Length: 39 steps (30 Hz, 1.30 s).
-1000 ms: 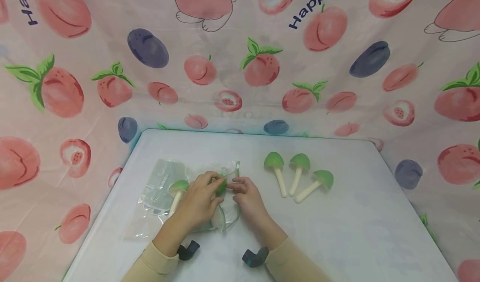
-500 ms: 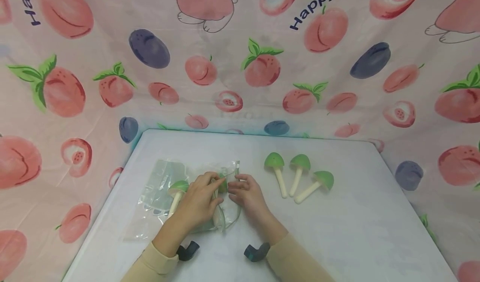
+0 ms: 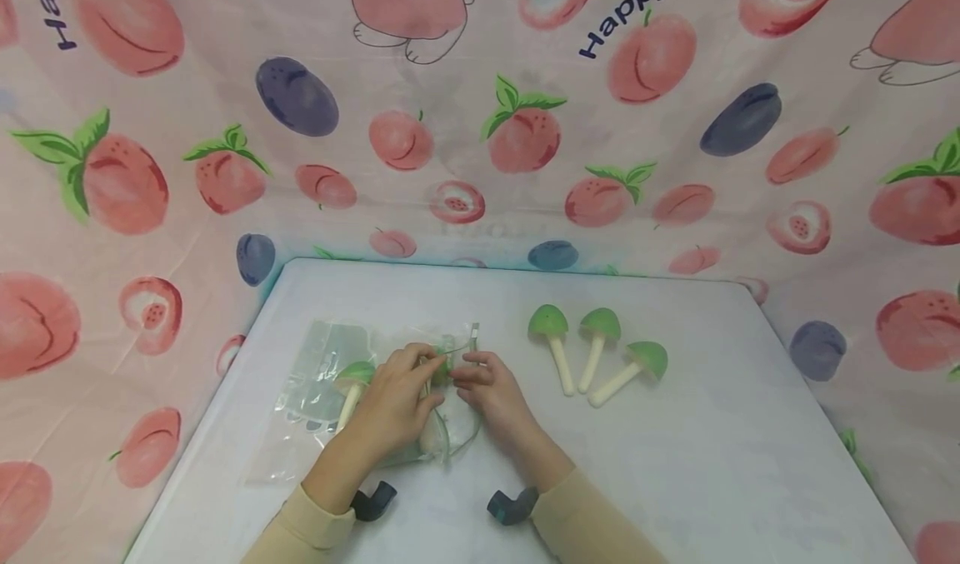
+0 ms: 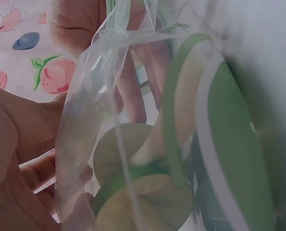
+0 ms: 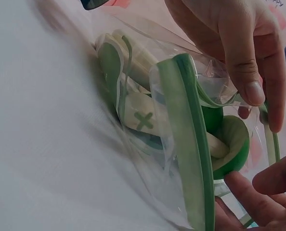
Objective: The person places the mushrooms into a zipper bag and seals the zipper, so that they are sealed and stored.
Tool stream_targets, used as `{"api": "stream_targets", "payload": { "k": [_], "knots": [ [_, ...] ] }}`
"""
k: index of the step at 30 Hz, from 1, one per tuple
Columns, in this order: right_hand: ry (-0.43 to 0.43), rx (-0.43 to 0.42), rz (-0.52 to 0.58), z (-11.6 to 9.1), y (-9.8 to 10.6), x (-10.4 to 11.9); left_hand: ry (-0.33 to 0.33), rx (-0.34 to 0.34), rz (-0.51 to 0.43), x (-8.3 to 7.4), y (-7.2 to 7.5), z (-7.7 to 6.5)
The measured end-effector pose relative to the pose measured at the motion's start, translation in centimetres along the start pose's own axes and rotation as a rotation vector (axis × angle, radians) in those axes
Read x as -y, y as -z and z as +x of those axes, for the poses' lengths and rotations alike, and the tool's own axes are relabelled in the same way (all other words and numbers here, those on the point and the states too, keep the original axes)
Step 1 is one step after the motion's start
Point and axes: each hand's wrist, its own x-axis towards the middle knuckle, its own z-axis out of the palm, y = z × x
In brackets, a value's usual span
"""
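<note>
In the head view my left hand (image 3: 397, 393) reaches over a clear plastic zip bag (image 3: 438, 435) with green edging. Its thumb and fingers pinch the film by the bag's mouth. My right hand (image 3: 498, 397) is at the opening from the right, fingers slightly bent. In the right wrist view its fingertips touch the green cap of a toy mushroom (image 5: 232, 144) at the opening. Through the clear film in the left wrist view show mushroom caps (image 4: 145, 204) and a pale stem. Part of the bag is hidden behind my left hand.
Three green-capped mushrooms, including a tilted one (image 3: 637, 368), lie to the right on the white table (image 3: 712, 464). Left of my hands is a flat clear bag (image 3: 288, 447) with a grey-green print, overlapped by another mushroom (image 3: 352, 385). A peach-patterned cloth (image 3: 465, 164) surrounds the table.
My right fingers shift slightly at the bag's mouth, in close to the green cap. The left hand keeps its place on the bag; the three mushrooms at right stay put.
</note>
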Motion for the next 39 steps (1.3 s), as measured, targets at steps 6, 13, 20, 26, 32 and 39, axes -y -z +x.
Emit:
{"api": "stream_targets", "payload": {
  "k": [6, 13, 20, 26, 32, 39],
  "knots": [
    [0.001, 0.045, -0.056, 0.17, 0.08, -0.15, 0.0, 0.002, -0.004, 0.1, 0.05, 0.13],
    [-0.017, 0.102, -0.044, 0.09, -0.03, -0.08, -0.007, 0.005, 0.003, 0.07, 0.14, 0.19],
    [0.0, 0.083, -0.058, 0.08, 0.13, -0.39, 0.002, 0.01, -0.003, 0.0, 0.11, 0.08],
    [0.006, 0.078, -0.022, 0.05, 0.24, -0.48, 0.004, 0.01, -0.009, 0.09, 0.07, 0.01],
    [0.006, 0.061, -0.021, -0.04, 0.49, -0.52, 0.011, 0.025, -0.007, 0.1, 0.05, 0.05],
    [0.0, 0.064, 0.003, -0.28, 0.81, -0.16, 0.015, 0.021, -0.01, 0.08, 0.04, 0.12]
  ]
}}
